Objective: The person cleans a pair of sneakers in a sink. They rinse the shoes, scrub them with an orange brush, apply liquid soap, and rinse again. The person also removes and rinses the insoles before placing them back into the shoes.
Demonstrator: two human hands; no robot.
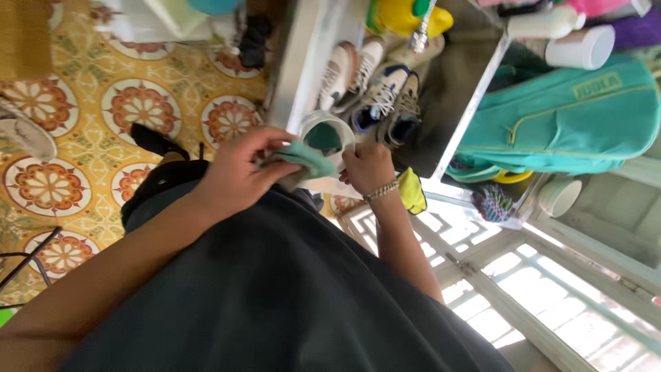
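My left hand [241,165] pinches a teal-green cloth [306,160] against a white cup [323,124]; part of the cloth is pushed inside the cup's mouth. My right hand [367,167], with a beaded bracelet at the wrist, grips the cup from the other side. Both hands are held close in front of my dark shirt [275,296]. The cup's lower part is hidden behind the hands and the cloth.
A metal shelf [475,103] just beyond the hands holds several sneakers [385,96]. A teal bag [564,117], white tumblers [582,47] and a yellow item [406,15] lie around it. Patterned floor tiles [138,103] spread left; a black shoe [155,141] lies there. A window grille [537,275] is lower right.
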